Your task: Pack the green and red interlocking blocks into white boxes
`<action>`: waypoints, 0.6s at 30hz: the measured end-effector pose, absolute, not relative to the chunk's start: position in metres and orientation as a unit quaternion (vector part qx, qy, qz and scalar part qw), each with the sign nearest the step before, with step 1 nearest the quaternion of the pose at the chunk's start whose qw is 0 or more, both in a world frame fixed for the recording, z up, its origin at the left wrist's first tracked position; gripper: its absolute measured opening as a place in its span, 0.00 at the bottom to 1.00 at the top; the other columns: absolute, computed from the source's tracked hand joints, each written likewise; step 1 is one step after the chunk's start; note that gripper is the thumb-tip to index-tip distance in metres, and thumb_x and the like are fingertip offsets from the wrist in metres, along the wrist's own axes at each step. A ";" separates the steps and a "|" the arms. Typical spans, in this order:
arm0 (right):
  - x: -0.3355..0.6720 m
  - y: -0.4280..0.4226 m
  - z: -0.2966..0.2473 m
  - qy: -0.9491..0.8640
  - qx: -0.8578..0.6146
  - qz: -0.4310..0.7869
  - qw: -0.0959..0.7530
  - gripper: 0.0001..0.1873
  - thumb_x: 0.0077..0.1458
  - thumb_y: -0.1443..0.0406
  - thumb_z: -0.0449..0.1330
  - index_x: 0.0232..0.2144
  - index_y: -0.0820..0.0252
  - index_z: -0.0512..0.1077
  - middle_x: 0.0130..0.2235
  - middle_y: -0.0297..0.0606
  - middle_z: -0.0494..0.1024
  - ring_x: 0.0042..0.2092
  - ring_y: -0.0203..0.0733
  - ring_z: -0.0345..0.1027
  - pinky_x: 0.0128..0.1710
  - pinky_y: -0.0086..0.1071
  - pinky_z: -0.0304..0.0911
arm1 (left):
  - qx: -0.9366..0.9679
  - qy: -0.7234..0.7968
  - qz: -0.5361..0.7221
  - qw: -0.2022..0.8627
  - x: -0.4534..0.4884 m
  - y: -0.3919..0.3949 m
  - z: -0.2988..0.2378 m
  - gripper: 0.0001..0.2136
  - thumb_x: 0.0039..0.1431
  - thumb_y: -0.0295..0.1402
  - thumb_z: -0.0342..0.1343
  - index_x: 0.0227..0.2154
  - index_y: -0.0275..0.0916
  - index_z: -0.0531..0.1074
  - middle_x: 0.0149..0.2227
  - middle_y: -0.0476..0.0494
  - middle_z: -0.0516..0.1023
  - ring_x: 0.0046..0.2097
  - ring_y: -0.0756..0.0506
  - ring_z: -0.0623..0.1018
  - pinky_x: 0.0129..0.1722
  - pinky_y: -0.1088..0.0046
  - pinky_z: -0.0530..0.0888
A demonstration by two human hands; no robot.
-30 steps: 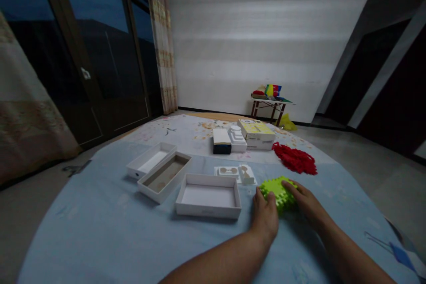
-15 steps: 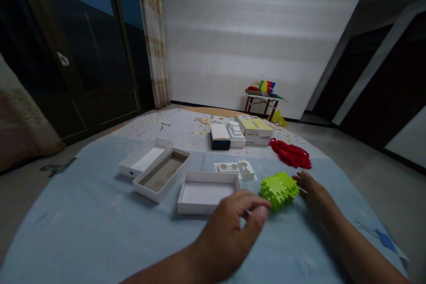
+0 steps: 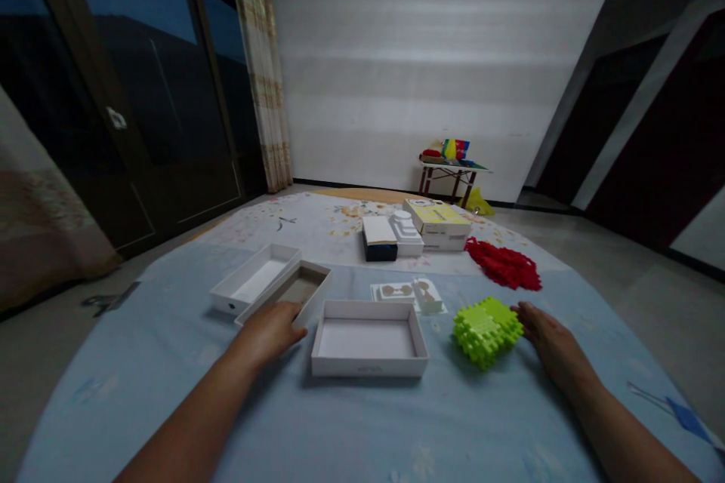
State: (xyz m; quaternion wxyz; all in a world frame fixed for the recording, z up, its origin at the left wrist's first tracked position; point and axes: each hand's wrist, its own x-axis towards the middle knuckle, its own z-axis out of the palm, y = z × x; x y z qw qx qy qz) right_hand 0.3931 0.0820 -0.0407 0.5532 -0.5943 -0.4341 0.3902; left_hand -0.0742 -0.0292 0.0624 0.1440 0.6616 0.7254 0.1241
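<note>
My left hand [image 3: 269, 336] is over the near end of a white box tray with a brown inside [image 3: 325, 277]. Its thumb stands apart from the fingers, which hide the tray's near corner; a firm hold does not show. My right hand [image 3: 547, 339] rests on the cloth with fingers stretched out, fingertips at the right side of a bright green block of interlocking pieces [image 3: 488, 330]. Between my hands sits an open white box tray [image 3: 368, 368]. Another white tray [image 3: 226, 300] lies left of the brown one.
Behind are white molded pieces [image 3: 427, 294], a dark box with a pale top [image 3: 379, 238], a white stepped piece [image 3: 405, 232] and a yellow-white box [image 3: 439, 223]. A red yarn bundle [image 3: 504, 264] lies back right. A blue-handled item [image 3: 685, 416] sits at the right edge.
My left hand has moved left, from beside the green block to the brown-lined tray. My right hand stays by the block. The view has shifted slightly.
</note>
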 end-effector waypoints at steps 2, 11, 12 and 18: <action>0.392 0.080 -0.040 -0.432 -0.593 0.404 0.546 0.18 0.44 0.51 0.58 0.35 0.55 0.70 0.44 0.44 0.74 0.47 0.50 0.68 0.48 0.40 0.65 | 0.665 0.723 0.123 0.140 -0.071 -0.029 0.060 0.08 0.46 0.30 0.50 0.26 0.41 0.75 0.30 0.44 0.80 0.36 0.42 0.76 0.33 0.73 0.66; 0.397 0.080 -0.031 -0.402 -0.583 0.361 0.607 0.21 0.44 0.51 0.58 0.36 0.59 0.69 0.45 0.43 0.72 0.50 0.48 0.65 0.48 0.42 0.64 | 0.706 0.697 0.120 0.028 -0.059 -0.021 0.062 0.13 0.55 0.32 0.44 0.30 0.41 0.75 0.33 0.41 0.79 0.37 0.42 0.76 0.35 0.71 0.65; 0.397 0.080 -0.027 -0.406 -0.584 0.343 0.613 0.21 0.44 0.50 0.58 0.36 0.59 0.70 0.45 0.43 0.72 0.50 0.48 0.65 0.49 0.43 0.63 | 0.710 0.694 0.118 0.019 -0.058 -0.017 0.061 0.13 0.54 0.31 0.44 0.31 0.41 0.75 0.33 0.41 0.79 0.38 0.42 0.76 0.36 0.70 0.64; 0.385 0.076 -0.011 -0.453 -0.578 0.282 0.618 0.22 0.46 0.50 0.56 0.39 0.59 0.70 0.44 0.41 0.73 0.49 0.47 0.65 0.49 0.44 0.62 | 0.722 0.682 0.115 0.020 -0.056 0.012 0.054 0.11 0.54 0.31 0.47 0.31 0.43 0.75 0.36 0.42 0.79 0.43 0.42 0.74 0.44 0.69 0.62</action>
